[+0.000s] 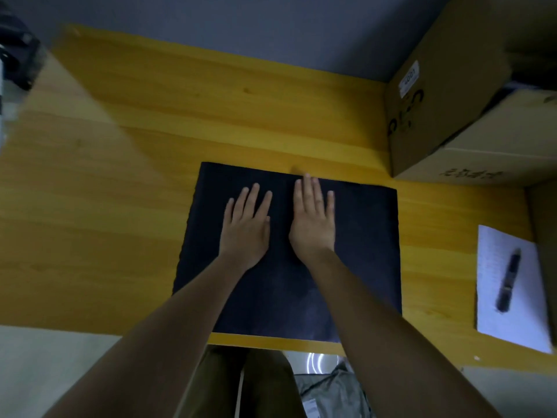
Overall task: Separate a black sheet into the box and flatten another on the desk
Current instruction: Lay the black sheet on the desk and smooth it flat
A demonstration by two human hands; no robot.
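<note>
A black sheet [364, 254] lies flat on the yellow wooden desk [120, 182], its near edge close to the desk's front edge. My left hand [245, 227] rests palm down on the sheet's middle, fingers spread and pointing away from me. My right hand [313, 218] lies flat beside it, fingertips near the sheet's far edge. Neither hand holds anything. A brown cardboard box [446, 95] stands at the desk's back right; its opening is out of view.
A white notepad [497, 324] with a dark pen [509, 282] on it lies at the right, near the desk's front edge. A second cardboard box [494, 146] sits against the first. A dark blurred object [18, 58] is at the far left. A grey wall runs behind the desk.
</note>
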